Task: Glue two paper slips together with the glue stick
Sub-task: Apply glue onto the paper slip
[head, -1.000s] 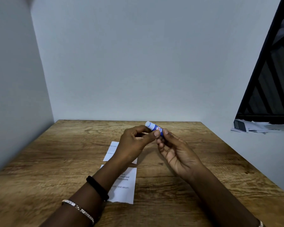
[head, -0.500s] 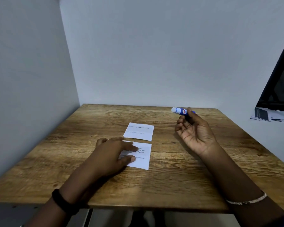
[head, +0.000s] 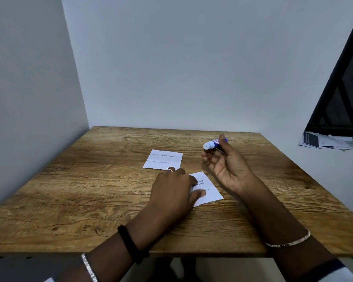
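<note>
a wooden table point(head: 90, 190) with heavy grain lies under the left hand point(head: 171, 192) and the right hand point(head: 226, 165). a pale grey back wall point(head: 192, 68) stands beyond the right hand, and a side wall point(head: 29, 98) stands well out from the left hand. far right of the right hand, a white ledge point(head: 324, 169) holds a loose pile of papers point(head: 332, 142), with a dark booklet point(head: 311, 140) on the pile's side nearest that hand. a slanted black frame point(head: 334, 98) rises above them.

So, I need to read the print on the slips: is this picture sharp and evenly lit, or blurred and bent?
Head view: soft, even light, no glare on the wooden table; print on the far paper slip too smeared to read; near paper slip partly under the left hand, few words legible; wide-angle lens tilts the walls; glue stick in the right hand slightly soft.
</note>
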